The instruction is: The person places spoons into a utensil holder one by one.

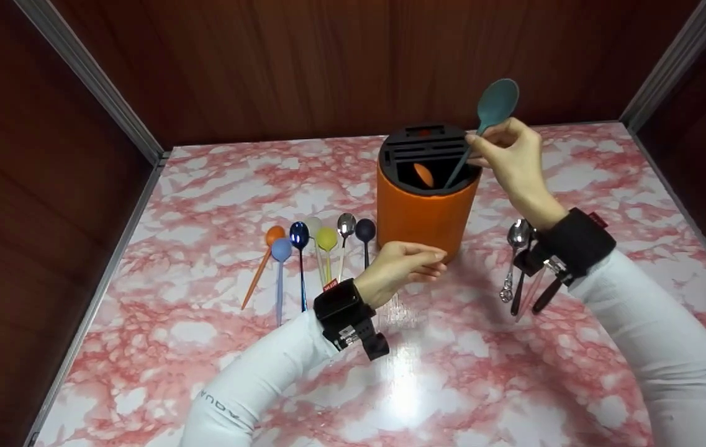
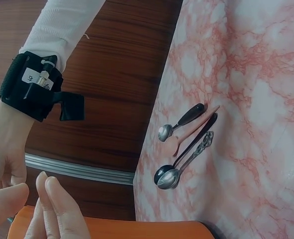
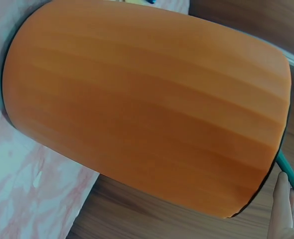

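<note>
In the head view my right hand pinches a teal spoon by its handle, bowl up. The handle's lower end is inside the front compartment of an orange utensil holder with a black slotted top. An orange spoon or similar utensil leans in that same compartment. My left hand is low in front of the holder, fingers loosely bent, nothing held; whether it touches the holder I cannot tell. The right wrist view shows the holder's side, part of the teal handle and my right fingers.
Left of the holder lies a row of several spoons, among them an orange spoon, a blue metallic spoon and a yellow spoon. On the right are several more, including an ornate silver spoon. Wood-patterned panels border the marbled table.
</note>
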`<action>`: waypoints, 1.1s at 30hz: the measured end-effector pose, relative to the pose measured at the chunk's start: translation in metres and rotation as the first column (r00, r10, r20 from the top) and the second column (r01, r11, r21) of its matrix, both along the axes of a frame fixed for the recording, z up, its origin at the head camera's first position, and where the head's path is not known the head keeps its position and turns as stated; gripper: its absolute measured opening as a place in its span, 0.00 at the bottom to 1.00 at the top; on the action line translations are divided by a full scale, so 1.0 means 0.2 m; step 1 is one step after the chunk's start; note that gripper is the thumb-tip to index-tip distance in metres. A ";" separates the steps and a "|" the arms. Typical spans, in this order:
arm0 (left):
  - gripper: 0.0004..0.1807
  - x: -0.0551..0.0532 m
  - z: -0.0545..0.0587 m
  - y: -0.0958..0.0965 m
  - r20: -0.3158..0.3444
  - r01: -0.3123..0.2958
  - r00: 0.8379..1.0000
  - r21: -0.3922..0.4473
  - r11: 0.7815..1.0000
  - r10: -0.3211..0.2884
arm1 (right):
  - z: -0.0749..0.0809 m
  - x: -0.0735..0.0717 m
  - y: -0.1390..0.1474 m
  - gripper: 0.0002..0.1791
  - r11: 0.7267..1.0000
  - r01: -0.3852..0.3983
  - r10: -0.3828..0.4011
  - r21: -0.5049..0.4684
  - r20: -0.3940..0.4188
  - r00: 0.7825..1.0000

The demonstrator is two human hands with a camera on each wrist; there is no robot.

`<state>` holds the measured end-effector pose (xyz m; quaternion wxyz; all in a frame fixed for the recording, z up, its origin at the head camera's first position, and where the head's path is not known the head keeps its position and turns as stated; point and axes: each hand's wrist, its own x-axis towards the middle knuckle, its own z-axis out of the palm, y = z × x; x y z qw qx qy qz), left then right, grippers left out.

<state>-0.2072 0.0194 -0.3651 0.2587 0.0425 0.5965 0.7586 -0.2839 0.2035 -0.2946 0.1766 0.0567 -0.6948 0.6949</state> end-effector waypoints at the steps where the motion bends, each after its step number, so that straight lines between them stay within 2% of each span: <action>1: 0.14 0.00 0.00 0.00 0.000 -0.001 1.000 -0.002 1.000 0.001 | 0.00 0.00 0.00 0.09 1.000 0.000 0.000 0.019 0.000 1.000; 6: 0.13 0.00 -0.01 0.00 0.008 -0.009 1.000 -0.011 1.000 0.009 | -0.02 0.01 -0.01 0.08 0.992 -0.003 0.005 0.129 -0.018 1.000; 10: 0.13 0.00 -0.01 0.00 0.020 -0.011 1.000 -0.019 1.000 0.011 | -0.03 0.01 -0.01 0.07 0.975 -0.013 0.026 0.222 -0.054 0.998; 16: 0.13 -0.01 -0.03 0.00 0.039 -0.021 0.999 -0.033 0.999 0.022 | -0.05 0.02 -0.01 0.05 0.955 -0.055 0.085 0.291 -0.091 0.992; 22: 0.13 -0.01 -0.07 0.00 0.064 -0.021 0.998 -0.043 0.999 0.024 | -0.06 0.03 -0.02 0.06 0.923 -0.040 0.086 0.382 -0.104 0.991; 26: 0.14 -0.01 -0.10 -0.01 0.065 -0.018 0.998 -0.042 0.999 0.021 | -0.06 0.04 -0.02 0.06 0.912 -0.040 0.081 0.409 -0.083 0.993; 30: 0.14 -0.01 -0.11 -0.02 0.062 -0.021 0.998 -0.040 0.999 0.023 | -0.06 0.04 -0.02 0.06 0.915 -0.043 0.079 0.402 -0.073 0.994; 33: 0.14 -0.01 -0.12 -0.02 0.067 -0.023 0.997 -0.045 0.999 0.026 | -0.06 0.04 -0.01 0.05 0.921 -0.023 0.065 0.388 -0.096 0.993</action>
